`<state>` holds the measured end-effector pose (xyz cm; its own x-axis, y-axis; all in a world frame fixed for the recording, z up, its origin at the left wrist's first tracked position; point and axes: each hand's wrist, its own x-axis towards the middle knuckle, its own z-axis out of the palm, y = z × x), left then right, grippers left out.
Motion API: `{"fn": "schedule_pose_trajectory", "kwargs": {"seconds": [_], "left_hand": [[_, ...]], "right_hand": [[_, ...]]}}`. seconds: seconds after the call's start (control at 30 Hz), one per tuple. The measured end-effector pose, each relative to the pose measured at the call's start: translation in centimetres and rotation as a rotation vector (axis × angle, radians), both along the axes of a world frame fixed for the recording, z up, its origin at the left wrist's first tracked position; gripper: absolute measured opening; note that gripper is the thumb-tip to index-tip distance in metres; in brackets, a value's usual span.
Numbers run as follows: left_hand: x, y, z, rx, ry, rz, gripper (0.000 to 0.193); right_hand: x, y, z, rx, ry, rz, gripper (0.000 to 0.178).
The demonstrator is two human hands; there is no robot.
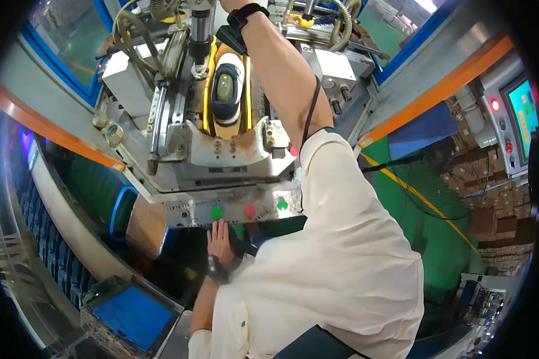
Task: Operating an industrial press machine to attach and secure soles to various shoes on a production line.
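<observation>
From here, the machine (221, 154) has the shoe (225, 111) already seated between yellow strips; what's left, I can't tell. The right hand (236, 3) is cropped, its grip unreadable; the left hand (220, 240), apparently empty, stretches straight fingers just beside a green button (216, 212).

The shoe (226, 90) is sitting in the machine (215, 158), with one housing (126, 84) standing left of it and another housing (334, 69) right. Before the shoe, a button panel (233, 210) is running crosswise, the left hand (220, 242) lying at its near edge. Far right of the shoe, a control screen (523, 113) is standing.
</observation>
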<state>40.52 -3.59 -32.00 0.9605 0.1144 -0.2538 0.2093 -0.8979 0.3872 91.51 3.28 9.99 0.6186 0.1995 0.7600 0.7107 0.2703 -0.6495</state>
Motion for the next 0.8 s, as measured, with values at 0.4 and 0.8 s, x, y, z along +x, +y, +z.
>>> {"fn": "schedule_pose_trajectory", "kwargs": {"seconds": [0.4,0.8], "left_hand": [[1.3,2.1,0.5,0.118,-0.242,0.012,0.084],[0.7,3.1,0.1,0.088,-0.130,-0.051,0.089]], "right_hand": [[-2.8,-1.5,-0.1,-0.137,-0.096,0.052,0.031],[-4.2,-3.8,2.5,-0.343,0.205,-0.174,0.046]]}}
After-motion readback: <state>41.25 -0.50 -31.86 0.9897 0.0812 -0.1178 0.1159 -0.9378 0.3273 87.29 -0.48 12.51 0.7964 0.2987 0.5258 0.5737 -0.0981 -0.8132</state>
